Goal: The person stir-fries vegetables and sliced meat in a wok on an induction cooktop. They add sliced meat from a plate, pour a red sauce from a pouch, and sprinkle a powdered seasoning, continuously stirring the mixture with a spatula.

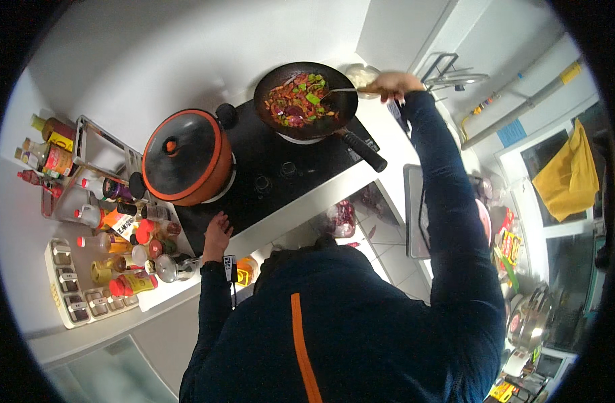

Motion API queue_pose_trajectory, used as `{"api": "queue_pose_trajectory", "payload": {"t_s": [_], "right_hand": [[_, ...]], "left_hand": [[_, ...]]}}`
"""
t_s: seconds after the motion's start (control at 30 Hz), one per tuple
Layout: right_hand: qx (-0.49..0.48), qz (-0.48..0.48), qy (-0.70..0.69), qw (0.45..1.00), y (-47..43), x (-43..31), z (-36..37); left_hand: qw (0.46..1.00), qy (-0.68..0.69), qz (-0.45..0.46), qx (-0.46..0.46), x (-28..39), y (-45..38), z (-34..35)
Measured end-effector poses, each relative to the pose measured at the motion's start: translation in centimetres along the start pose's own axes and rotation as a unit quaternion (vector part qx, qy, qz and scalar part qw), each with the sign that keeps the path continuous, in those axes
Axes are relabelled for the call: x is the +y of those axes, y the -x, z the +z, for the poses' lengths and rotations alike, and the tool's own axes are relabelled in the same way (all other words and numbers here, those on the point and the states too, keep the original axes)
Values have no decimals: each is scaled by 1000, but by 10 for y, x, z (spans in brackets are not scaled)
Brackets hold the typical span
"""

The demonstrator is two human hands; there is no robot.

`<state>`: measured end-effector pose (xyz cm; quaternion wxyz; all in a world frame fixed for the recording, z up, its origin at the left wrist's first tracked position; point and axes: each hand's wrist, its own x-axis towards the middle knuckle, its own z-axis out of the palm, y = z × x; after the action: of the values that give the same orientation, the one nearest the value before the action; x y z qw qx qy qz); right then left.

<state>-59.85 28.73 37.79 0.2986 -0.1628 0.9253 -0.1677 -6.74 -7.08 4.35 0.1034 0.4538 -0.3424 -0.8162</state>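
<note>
My right hand [394, 84] grips the wooden-looking handle of a spatula [345, 90]. The spatula's shaft reaches over the rim into a dark wok [344, 112], where its head is partly hidden by food. Chopped red and green vegetables with purple pieces [300, 101] fill the middle of the wok. Its black handle [365, 151] points toward the counter's front right. My left hand [219, 232] rests at the front left of the black cooktop [259, 166], holding nothing, fingers slightly curled. Behind it, a lidded orange pot [186, 156] stands on the left burner.
Seasoning bottles and jars [131, 284] crowd the left counter beside a metal rack [101, 146] and spice boxes [68, 282]. A bowl of pale food [362, 75] sits right of the wok. A grey tray [415, 216] lies under my right arm. A yellow cloth [569, 176] hangs at right.
</note>
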Motion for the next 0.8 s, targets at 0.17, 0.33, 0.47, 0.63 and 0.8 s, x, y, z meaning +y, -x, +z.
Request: {"api": "queue_pose_trajectory", "payload": {"t_s": [0.17, 0.33, 0.47, 0.63, 0.8], "right_hand": [[-107, -59, -344, 931, -9, 46, 50], [-39, -173, -251, 952, 4, 46, 56], [97, -207, -22, 973, 50, 25, 62], [230, -290, 164, 914, 134, 1, 91], [226, -306, 108, 919, 192, 4, 98]], "left_hand": [[1000, -8, 8, -13, -1, 0, -4], [997, -70, 8, -9, -1, -2, -4], [1000, -26, -8, -7, 0, -3, 1], [998, -3, -18, -59, -4, -15, -13], [989, -113, 36, -91, -8, -15, -23]]}}
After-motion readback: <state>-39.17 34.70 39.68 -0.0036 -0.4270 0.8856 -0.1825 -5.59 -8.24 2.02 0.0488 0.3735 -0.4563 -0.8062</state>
